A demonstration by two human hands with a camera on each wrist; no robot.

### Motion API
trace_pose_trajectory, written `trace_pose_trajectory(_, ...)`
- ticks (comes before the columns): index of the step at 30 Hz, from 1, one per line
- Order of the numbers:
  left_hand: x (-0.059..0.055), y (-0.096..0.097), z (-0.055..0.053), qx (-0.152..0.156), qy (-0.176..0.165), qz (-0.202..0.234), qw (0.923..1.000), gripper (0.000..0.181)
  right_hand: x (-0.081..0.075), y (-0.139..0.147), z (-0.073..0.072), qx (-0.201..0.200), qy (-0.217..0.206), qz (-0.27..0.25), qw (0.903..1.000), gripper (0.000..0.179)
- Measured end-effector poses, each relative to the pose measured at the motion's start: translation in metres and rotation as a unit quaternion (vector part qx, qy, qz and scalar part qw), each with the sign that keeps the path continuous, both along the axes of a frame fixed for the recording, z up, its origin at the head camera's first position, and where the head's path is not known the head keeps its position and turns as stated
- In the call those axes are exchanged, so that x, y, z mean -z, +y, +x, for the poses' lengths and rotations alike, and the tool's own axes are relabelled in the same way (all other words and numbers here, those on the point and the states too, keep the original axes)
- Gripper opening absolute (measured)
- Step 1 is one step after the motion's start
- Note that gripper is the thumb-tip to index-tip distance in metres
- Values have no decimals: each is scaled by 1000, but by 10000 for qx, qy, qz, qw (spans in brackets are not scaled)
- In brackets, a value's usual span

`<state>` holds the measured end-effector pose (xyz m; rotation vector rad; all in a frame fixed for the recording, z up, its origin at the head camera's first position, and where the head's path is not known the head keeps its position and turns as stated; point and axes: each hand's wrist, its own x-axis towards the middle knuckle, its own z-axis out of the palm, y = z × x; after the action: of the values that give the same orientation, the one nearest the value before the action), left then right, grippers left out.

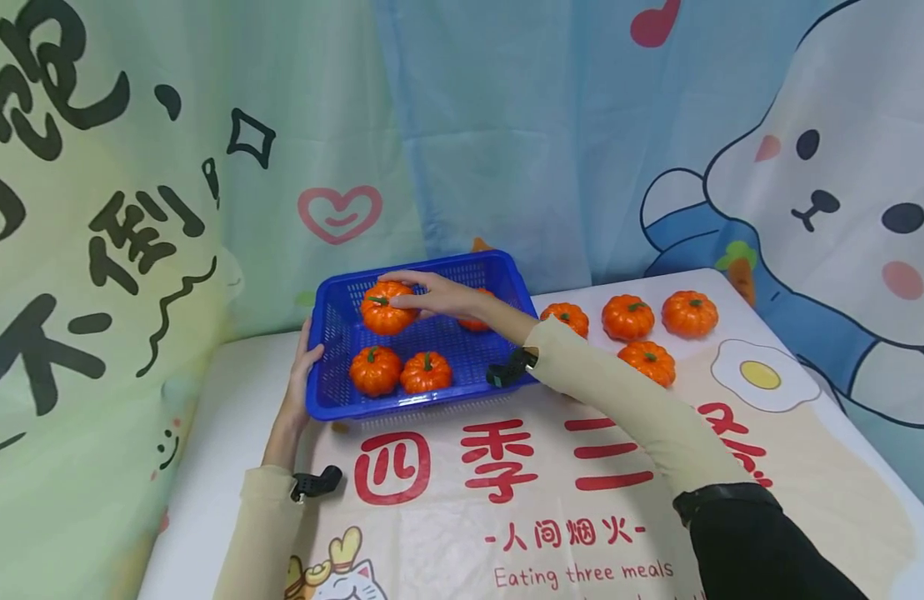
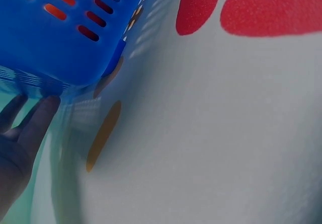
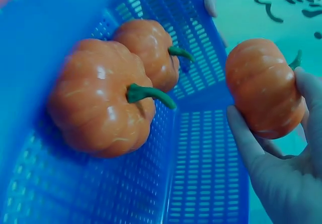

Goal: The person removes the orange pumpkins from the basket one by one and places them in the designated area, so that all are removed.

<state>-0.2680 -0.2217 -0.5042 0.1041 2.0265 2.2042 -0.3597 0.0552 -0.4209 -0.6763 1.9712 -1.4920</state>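
Observation:
In the head view my right hand (image 1: 439,296) grips a small orange pumpkin (image 1: 384,317) above the back left part of a blue plastic basket (image 1: 476,367). The right wrist view shows thumb and fingers on opposite sides of this pumpkin (image 3: 261,88), its green stem beside the thumb. Two more pumpkins, one at left (image 1: 376,371) and one beside it (image 1: 427,372), sit in the basket's front left. Another pumpkin (image 1: 476,322) lies farther right, partly hidden behind my right forearm. My left hand (image 1: 302,371) holds the basket's left side, thumb at the rim, fingers against the outer wall.
Several pumpkins (image 1: 627,317) stand on the table to the right of the basket. A printed tablecloth (image 1: 447,525) with red characters covers the table. Behind it hangs a patterned curtain (image 1: 499,167). Black straps (image 1: 317,482) are around both wrists.

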Motion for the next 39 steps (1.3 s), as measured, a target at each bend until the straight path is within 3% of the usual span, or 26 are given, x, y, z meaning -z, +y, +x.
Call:
trace_pose_trajectory(9, -10, 3, 6, 55, 1, 93, 9999, 62, -10, 34, 28, -44, -309, -296, 9991, 51)
trace_pose_trajectory(16, -12, 3, 8, 63, 1, 170, 9998, 61, -16, 77, 45, 305, -292, -294, 9987, 52)
trace_pose_trajectory(28, -13, 5, 8, 113, -42, 125, 9998, 63, -16, 180, 62, 1542, -385, -286, 9869, 61)
trace_pose_trajectory(32, -12, 8, 9, 136, -44, 98, 9999, 63, -17, 207, 69, 1826, -231, -134, 9828, 64)
trace_pose_trajectory(39, -10, 4, 7, 114, -91, 94, 9999, 62, -17, 254, 91, 2530, -85, 335, 9668, 68)
